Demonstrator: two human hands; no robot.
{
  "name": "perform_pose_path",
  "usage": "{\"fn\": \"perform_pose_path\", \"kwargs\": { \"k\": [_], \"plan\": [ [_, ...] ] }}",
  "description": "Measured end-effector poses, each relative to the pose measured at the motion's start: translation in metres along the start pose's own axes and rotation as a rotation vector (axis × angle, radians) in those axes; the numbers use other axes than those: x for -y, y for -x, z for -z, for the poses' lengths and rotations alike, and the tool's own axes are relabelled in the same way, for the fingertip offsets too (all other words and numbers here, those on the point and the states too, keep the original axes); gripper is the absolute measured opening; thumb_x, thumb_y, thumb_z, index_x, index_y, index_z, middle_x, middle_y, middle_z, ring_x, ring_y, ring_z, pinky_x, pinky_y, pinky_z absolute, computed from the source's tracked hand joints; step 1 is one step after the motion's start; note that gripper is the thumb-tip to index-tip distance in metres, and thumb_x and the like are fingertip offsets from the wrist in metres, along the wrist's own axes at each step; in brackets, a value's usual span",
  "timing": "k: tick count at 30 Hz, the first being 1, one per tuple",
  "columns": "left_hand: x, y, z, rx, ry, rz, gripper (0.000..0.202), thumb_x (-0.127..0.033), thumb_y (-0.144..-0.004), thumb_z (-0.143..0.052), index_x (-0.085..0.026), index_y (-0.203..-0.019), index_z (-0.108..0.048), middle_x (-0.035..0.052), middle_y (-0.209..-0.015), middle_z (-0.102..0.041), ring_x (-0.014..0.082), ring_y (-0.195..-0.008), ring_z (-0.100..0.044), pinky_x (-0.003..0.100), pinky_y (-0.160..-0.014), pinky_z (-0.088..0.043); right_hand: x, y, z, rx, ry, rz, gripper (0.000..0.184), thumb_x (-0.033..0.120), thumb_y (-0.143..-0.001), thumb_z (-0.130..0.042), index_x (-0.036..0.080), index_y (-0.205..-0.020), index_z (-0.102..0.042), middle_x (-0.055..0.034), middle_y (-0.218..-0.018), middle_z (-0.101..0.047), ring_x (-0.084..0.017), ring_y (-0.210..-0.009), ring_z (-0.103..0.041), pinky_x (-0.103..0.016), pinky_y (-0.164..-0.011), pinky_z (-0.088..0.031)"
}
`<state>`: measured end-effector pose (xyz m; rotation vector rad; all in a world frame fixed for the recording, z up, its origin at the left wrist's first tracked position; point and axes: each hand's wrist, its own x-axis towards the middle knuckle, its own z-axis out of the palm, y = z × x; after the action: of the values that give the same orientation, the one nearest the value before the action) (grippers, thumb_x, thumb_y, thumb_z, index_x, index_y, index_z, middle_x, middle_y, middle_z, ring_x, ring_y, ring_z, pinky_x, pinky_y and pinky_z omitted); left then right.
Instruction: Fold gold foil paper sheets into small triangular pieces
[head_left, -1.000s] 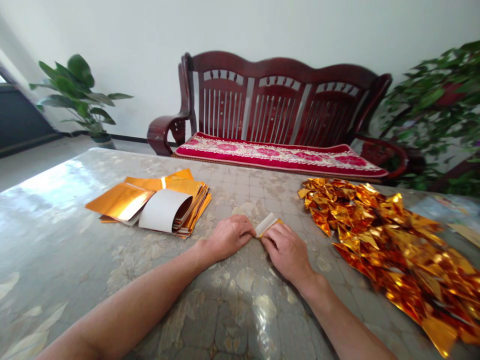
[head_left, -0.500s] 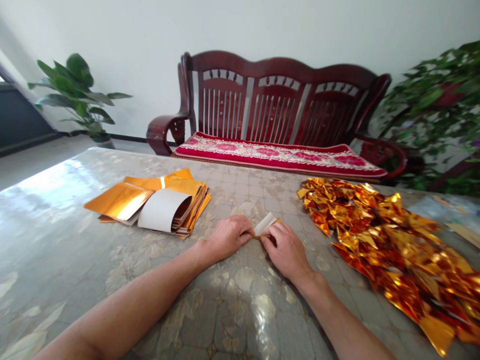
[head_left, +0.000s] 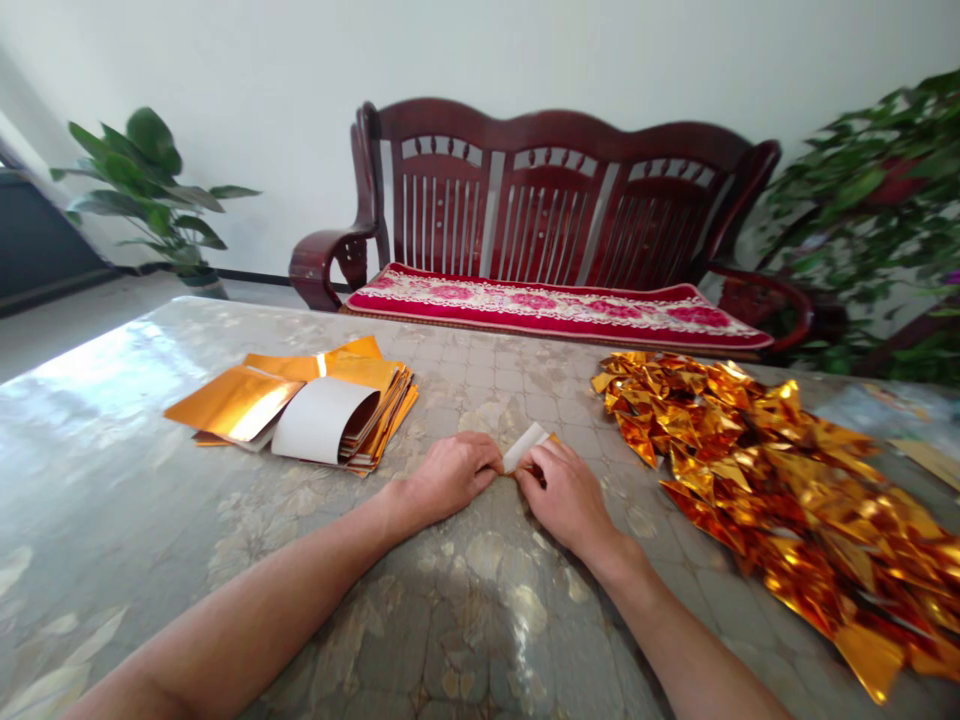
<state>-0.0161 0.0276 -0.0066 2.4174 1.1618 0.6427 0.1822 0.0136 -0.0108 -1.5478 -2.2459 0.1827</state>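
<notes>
Between my two hands is a small sheet of gold foil paper [head_left: 525, 446], partly rolled or folded, with its pale inner side showing. My left hand [head_left: 459, 472] pinches its near left end, fingers closed. On the right side, my right hand [head_left: 562, 490] is closed over the paper with thumb and fingers. The fingers hide much of the sheet. Left of my hands lies a stack of gold foil paper sheets [head_left: 232, 400], one of them curled over with its white back [head_left: 324, 420] up. To the right spreads a long heap of folded gold foil pieces [head_left: 780, 480].
The table [head_left: 300, 590] has a glossy, patterned cover. Clear plastic wrapping [head_left: 892, 412] lies at its far right, beyond the heap. Behind the table stands a dark wooden bench [head_left: 555, 200] with a red floral cushion [head_left: 540, 302]. Potted plants [head_left: 150, 190] flank it.
Both hands stay at nearly the same place, still on the foil paper. My fingers have shifted slightly at the near edge, and the whole view has moved a little.
</notes>
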Motion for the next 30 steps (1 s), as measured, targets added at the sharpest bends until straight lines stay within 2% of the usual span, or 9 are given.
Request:
{"fn": "perform_pose_path", "kwargs": {
  "k": [14,21,30],
  "plan": [
    [-0.008,0.000,-0.001,0.007,-0.042,0.054,0.015,-0.016,-0.090,-0.056,-0.020,-0.081,-0.067,0.0004,-0.090,-0.069,0.0148,-0.090,-0.064,0.022,-0.085,-0.046,0.003,0.000,0.000,0.009,0.072,-0.006,0.011,0.019,-0.088,-0.055,0.021,-0.077,-0.057,-0.0037,-0.087,-0.063,-0.019,-0.087,-0.054,-0.028,-0.074,-0.034],
    [-0.016,-0.001,-0.007,-0.024,-0.162,0.116,0.010,-0.021,-0.090,-0.058,-0.020,-0.082,-0.064,0.0014,-0.090,-0.066,0.0163,-0.089,-0.062,0.024,-0.079,-0.045,0.005,-0.001,0.001,0.008,0.087,-0.016,0.012,0.019,-0.088,-0.054,0.021,-0.076,-0.055,-0.0039,-0.088,-0.063,-0.019,-0.086,-0.054,-0.029,-0.074,-0.034],
    [-0.026,-0.003,-0.011,-0.014,-0.378,0.207,0.022,-0.033,-0.097,-0.050,-0.020,-0.085,-0.063,0.0040,-0.096,-0.064,0.0194,-0.090,-0.060,0.029,-0.079,-0.045,0.005,-0.001,0.001,0.015,0.086,-0.025,0.013,0.020,-0.089,-0.054,0.021,-0.076,-0.055,-0.0043,-0.089,-0.064,-0.019,-0.087,-0.054,-0.029,-0.075,-0.035]
  ]
}}
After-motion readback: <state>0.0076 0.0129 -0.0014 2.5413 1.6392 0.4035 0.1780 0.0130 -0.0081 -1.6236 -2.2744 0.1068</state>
